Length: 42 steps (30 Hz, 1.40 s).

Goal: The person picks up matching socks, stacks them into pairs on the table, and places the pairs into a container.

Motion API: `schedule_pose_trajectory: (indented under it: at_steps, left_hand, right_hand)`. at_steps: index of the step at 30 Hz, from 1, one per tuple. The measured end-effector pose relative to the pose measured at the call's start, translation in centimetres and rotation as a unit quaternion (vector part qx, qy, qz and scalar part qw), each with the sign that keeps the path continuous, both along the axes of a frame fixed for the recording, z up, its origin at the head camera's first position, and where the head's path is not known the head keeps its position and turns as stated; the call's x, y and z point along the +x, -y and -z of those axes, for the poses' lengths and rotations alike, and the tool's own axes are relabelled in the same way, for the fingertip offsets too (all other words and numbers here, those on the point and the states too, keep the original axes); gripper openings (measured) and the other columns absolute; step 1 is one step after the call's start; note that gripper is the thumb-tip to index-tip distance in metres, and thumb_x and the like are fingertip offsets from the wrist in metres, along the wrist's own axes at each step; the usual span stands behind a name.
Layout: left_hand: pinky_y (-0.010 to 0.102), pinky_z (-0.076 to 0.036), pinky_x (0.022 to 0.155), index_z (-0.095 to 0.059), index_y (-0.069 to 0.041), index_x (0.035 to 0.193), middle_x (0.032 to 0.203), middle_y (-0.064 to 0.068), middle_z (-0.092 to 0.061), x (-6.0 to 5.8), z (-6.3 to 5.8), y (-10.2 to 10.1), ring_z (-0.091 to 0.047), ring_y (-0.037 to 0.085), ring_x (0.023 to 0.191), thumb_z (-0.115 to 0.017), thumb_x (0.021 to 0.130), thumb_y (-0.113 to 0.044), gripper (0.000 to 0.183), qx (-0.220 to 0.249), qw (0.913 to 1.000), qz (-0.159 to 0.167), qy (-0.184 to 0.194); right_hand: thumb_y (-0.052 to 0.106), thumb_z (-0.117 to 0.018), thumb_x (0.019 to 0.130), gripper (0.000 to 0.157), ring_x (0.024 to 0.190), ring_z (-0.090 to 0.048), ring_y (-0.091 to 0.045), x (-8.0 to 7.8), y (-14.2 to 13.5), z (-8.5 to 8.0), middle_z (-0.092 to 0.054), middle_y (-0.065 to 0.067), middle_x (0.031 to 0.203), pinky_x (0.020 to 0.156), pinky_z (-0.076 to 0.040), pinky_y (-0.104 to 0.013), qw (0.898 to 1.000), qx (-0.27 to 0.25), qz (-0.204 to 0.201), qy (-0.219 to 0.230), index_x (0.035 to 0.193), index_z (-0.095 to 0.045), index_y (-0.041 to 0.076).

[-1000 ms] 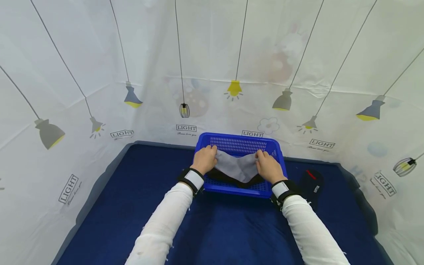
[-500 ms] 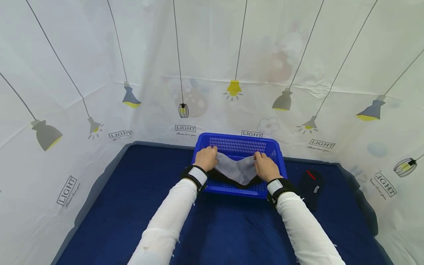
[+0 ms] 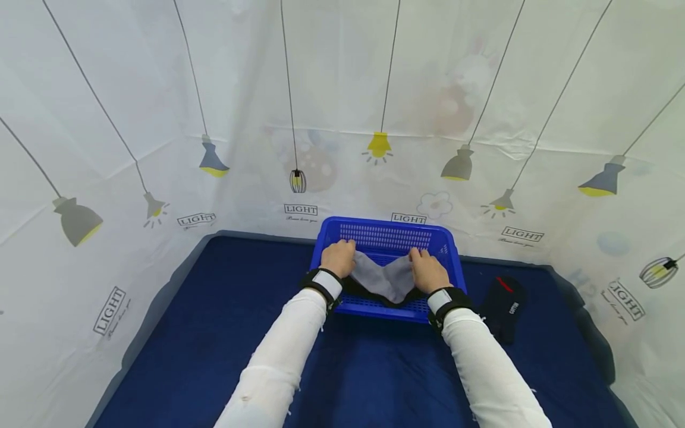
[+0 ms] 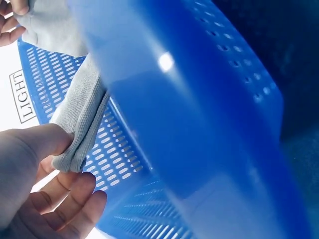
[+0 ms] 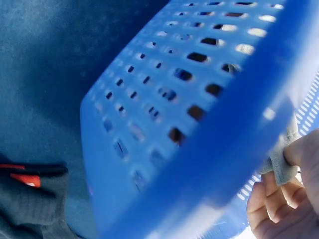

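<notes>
A grey sock is stretched between both hands above the inside of a blue perforated basket, its middle sagging. My left hand pinches one end; in the left wrist view the thumb presses the folded ribbed cuff against the fingers. The other end is pinched by my right hand, seen past the basket rim in the right wrist view, where only a small piece of grey fabric shows. Beneath the grey sock, dark fabric lies in the basket, partly hidden.
To the right of the basket, a dark sock with a red stripe and white lettering lies on the dark blue cloth. A white curtain printed with lamps rises close behind the basket and along both sides.
My hands have drawn slightly closer together, the left moving right and the right a little left. The grey sock between them sags deeper, and both hands still hold it.
</notes>
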<state>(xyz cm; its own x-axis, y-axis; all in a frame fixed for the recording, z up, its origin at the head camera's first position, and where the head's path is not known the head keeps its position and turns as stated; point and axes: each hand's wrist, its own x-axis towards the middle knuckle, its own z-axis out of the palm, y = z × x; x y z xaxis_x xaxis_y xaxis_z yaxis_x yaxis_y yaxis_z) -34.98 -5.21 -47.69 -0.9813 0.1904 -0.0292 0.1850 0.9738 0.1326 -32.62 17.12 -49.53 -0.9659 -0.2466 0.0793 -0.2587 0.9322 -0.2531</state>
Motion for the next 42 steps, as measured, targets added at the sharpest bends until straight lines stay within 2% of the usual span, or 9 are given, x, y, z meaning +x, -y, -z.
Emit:
schedule_pose_trajectory:
  at_steps: [8,14,28,31,32,35,38,40,42]
  left_hand:
    - [0.044,-0.051,0.075,-0.056,-0.009,0.122,0.113,0.013,-0.062,0.3,0.7,0.1,-0.062,0.033,0.096,-0.063,0.083,-0.018,0.041,0.008,0.9999,-0.010,0.008]
    - [0.044,-0.051,0.074,-0.061,-0.006,0.111,0.107,0.013,-0.063,0.3,1.1,0.1,-0.062,0.033,0.094,-0.061,0.084,-0.014,0.028,0.016,0.9998,-0.011,0.008]
    - [0.044,-0.051,0.077,-0.065,-0.008,0.109,0.111,0.013,-0.063,0.5,1.2,0.6,-0.061,0.031,0.099,-0.054,0.089,-0.011,0.023,-0.010,0.9984,-0.031,0.047]
    - [0.045,-0.050,0.079,-0.065,-0.008,0.109,0.112,0.012,-0.062,0.5,1.2,0.6,-0.060,0.031,0.101,-0.055,0.088,-0.012,0.024,-0.011,0.9982,-0.025,0.054]
    - [0.045,-0.050,0.079,-0.066,-0.009,0.108,0.112,0.012,-0.062,0.5,1.1,0.5,-0.060,0.031,0.101,-0.055,0.088,-0.012,0.023,-0.013,0.9981,-0.019,0.057]
    - [0.044,-0.049,0.080,-0.068,-0.011,0.100,0.109,0.009,-0.064,0.7,1.1,0.3,-0.060,0.028,0.100,-0.056,0.087,-0.013,0.018,-0.020,0.9969,0.006,0.076]
    - [0.043,-0.050,0.078,-0.069,-0.013,0.090,0.104,0.006,-0.066,0.8,1.2,0.1,-0.062,0.025,0.095,-0.058,0.086,-0.015,0.012,-0.029,0.9944,0.027,0.098]
    - [0.042,-0.050,0.076,-0.069,-0.013,0.086,0.101,0.005,-0.067,1.0,1.1,-0.1,-0.063,0.024,0.092,-0.059,0.085,-0.015,0.010,-0.030,0.9926,0.030,0.114]
    - [0.041,-0.050,0.074,-0.068,-0.013,0.086,0.101,0.006,-0.067,1.1,1.0,-0.1,-0.063,0.023,0.090,-0.058,0.086,-0.016,0.011,-0.034,0.9909,0.031,0.126]
  right_hand:
    - [0.002,-0.050,0.087,0.020,0.087,-0.057,-0.041,0.3,0.2,0.9,-0.053,-0.022,0.101,0.070,-0.047,-0.051,0.999,0.002,0.021,0.045,0.107,-0.048,0.005]
    - [0.004,-0.049,0.089,0.021,0.093,-0.055,-0.041,0.4,0.1,0.7,-0.053,-0.023,0.103,0.073,-0.047,-0.053,0.998,0.012,0.032,0.052,0.109,-0.049,0.005]
    - [0.012,-0.049,0.089,0.042,0.115,-0.044,-0.047,0.7,-0.3,0.8,-0.044,-0.029,0.127,0.089,-0.040,-0.058,0.990,0.028,0.064,0.120,0.129,-0.047,-0.002]
    - [0.012,-0.050,0.088,0.040,0.114,-0.045,-0.046,0.3,-0.2,1.1,-0.047,-0.026,0.126,0.089,-0.040,-0.057,0.991,0.035,0.039,0.124,0.126,-0.052,0.000]
    - [0.012,-0.051,0.087,0.037,0.111,-0.048,-0.045,0.2,-0.2,1.4,-0.050,-0.025,0.123,0.086,-0.042,-0.056,0.993,0.039,0.019,0.112,0.123,-0.056,0.002]
    - [0.013,-0.052,0.086,0.033,0.109,-0.051,-0.043,0.1,0.1,1.6,-0.053,-0.021,0.122,0.085,-0.043,-0.055,0.992,0.042,-0.028,0.113,0.117,-0.061,0.005]
    - [0.013,-0.053,0.085,0.030,0.109,-0.053,-0.040,0.6,0.7,1.4,-0.055,-0.019,0.122,0.087,-0.044,-0.052,0.990,0.037,-0.062,0.119,0.112,-0.064,0.005]
    - [0.011,-0.051,0.087,0.029,0.113,-0.052,-0.038,0.9,1.1,1.1,-0.054,-0.019,0.124,0.093,-0.041,-0.049,0.987,0.035,-0.069,0.138,0.112,-0.064,0.002]
    - [0.010,-0.051,0.088,0.027,0.112,-0.053,-0.037,1.2,1.3,1.1,-0.056,-0.020,0.123,0.094,-0.041,-0.047,0.986,0.042,-0.089,0.132,0.110,-0.064,0.000]
